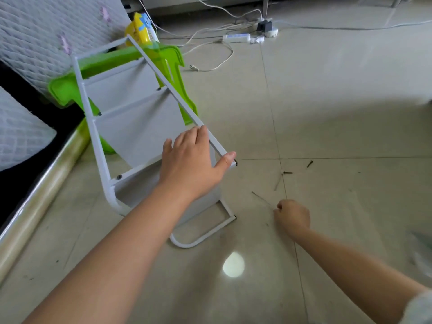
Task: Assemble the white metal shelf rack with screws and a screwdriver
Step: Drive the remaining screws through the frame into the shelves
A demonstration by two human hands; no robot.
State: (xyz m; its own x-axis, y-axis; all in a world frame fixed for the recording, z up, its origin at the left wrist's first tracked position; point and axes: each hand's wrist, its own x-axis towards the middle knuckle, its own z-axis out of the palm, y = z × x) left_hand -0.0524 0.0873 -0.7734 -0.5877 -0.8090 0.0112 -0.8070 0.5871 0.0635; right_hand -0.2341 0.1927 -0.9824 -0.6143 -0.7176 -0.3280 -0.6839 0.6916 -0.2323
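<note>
The white shelf rack [131, 127] lies tilted on the floor [327, 101], its far end propped against a green plastic stool [173, 66] by the mattress [46, 31], its curved foot loops resting on the tiles close to the person. Its long axis runs from the near foot toward the far left, away from the body.

The left grip [194, 160] steadies the rack at the near end of its right side rail: the fingers lie over the top of the rail and the thumb reaches along it toward the open rail end, so the hand holds the frame rather than merely touching it.

The right grip [291, 216] is down at the floor, to the right of the rack and just clear of its near foot. Its fingers are curled into a fist; it seems to pinch something small, but whether it holds a screw I cannot tell.

The loose screws [309, 163] lie on the tiles beyond the right grip, further from the body and right of the rail end, near the tile joint. A thin rod-like piece [279, 181] lies beside them; it is too blurred to name.

So the relation that matters: the screws are on the right hand's side, well nearer to it than to the left, and the open rail end sits between the two hands. I judge the right hand is collecting a fastener to bring leftward and up to that rail end, while the left keeps the frame from sliding off the stool.
</note>
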